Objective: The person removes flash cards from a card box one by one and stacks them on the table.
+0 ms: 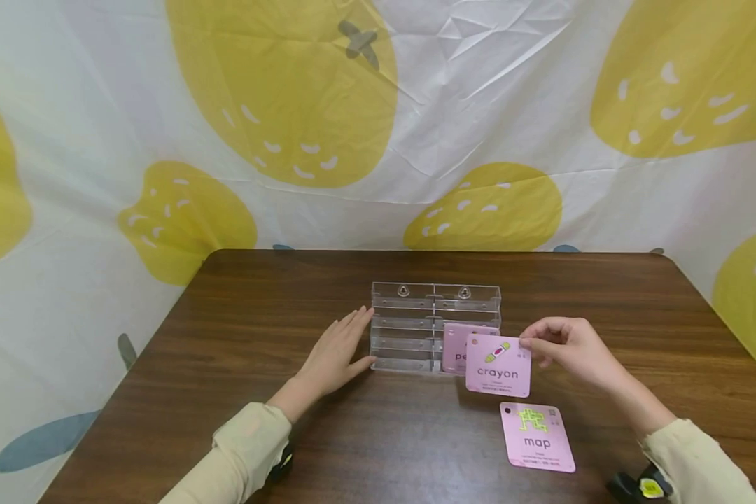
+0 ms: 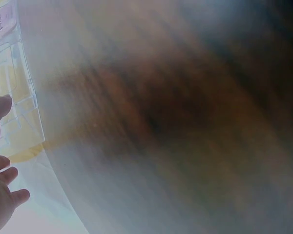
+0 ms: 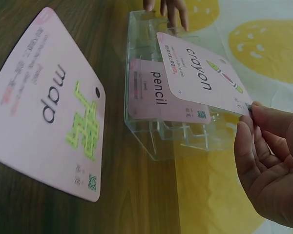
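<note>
Pink card stock: the crayon flashcard (image 1: pixel 498 365) hangs btwn thumb & index of the R hand (image 1: pixel 576 350), which I see pinching its upper R corner, other fingers loosely bent. Just L of that hand, partly hidden behind the crayon one, I get the pencil flashcard (image 3: pixel 154 97), low in the R column of the clear acrylic card rack (image 1: pixel 403 344). Can't tell from my end if the 2 cards touch. Map flashcard (image 1: pixel 537 437) lies on the dark wood-grain table (image 1: pixel 227 336), nearer the wearer than the R hand & slightly to its L. L hand (image 1: pixel 330 353) has fingers straight, thumb apart, nothing gripped, fingertips at the rack's L edge. Well beyond both hands: white fruit-print cloth (image 1: pixel 327 217).
</note>
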Available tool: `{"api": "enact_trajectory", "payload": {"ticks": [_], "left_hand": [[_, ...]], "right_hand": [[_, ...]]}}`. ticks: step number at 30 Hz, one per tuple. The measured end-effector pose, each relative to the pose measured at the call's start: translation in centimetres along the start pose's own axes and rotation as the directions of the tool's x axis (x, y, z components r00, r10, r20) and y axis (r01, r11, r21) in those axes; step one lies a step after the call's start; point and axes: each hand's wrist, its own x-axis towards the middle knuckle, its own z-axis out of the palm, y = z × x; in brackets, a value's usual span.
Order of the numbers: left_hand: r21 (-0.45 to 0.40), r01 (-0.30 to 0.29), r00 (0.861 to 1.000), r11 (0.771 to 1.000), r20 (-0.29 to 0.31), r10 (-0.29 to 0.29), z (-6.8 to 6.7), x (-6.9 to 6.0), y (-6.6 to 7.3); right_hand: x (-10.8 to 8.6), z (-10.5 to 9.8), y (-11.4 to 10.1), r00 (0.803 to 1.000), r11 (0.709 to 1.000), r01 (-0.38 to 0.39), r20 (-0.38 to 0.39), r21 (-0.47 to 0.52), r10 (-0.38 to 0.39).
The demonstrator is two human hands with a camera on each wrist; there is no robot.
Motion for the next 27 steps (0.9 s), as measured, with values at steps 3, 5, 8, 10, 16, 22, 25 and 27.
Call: {"api": "enact_trajectory", "payload": {"ticks": [3, 5, 8, 10, 16, 22, 25, 27], "left_hand": [[0.006, 0.001, 1.0, 1.0, 0.001, -0.001, 0.0, 0.0, 0.0], [0.008, 0.001, 1.0, 1.0, 0.001, -0.001, 0.1, 0.0, -0.1], [0.007, 0.0, 1.0, 1.0, 0.002, 0.0, 0.1, 0.0, -0.1], [0.002, -0.002, 1.0, 1.0, 0.0, 0.002, 0.0, 0.0, -0.1], [-0.006, -0.01, 1.0, 1.0, -0.005, 0.01, 0.1, 0.0, 0.0], [0.002, -0.01, 1.0, 1.0, 0.0, 0.01, 0.2, 0.0, 0.0], [0.003, -0.006, 1.0, 1.0, 0.001, 0.006, 0.2, 0.0, 0.0], [0.006, -0.008, 1.0, 1.0, -0.003, 0.008, 0.2, 0.0, 0.0]], "right_hand": [[-0.3, -0.2, 0.1, 1.0, 1.0, -0.016, 0.007, -0.002, 0.016], [-0.6, -0.3, 0.3, 1.0, 1.0, -0.023, 0.012, -0.001, 0.023], [-1.0, -0.4, 0.5, 0.999, 0.999, -0.038, 0.016, 0.002, 0.038], [-1.3, -0.5, 0.8, 0.998, 0.998, -0.054, 0.023, 0.018, 0.053], [-2.2, -1.0, 1.7, 0.993, 0.994, -0.101, 0.06, 0.049, 0.098], [-3.1, -1.5, 2.6, 0.982, 0.985, -0.153, 0.12, 0.08, 0.143], [-3.3, -1.6, 3.0, 0.976, 0.979, -0.18, 0.139, 0.095, 0.166], [-3.4, -1.6, 3.2, 0.973, 0.977, -0.186, 0.157, 0.107, 0.169]]}}
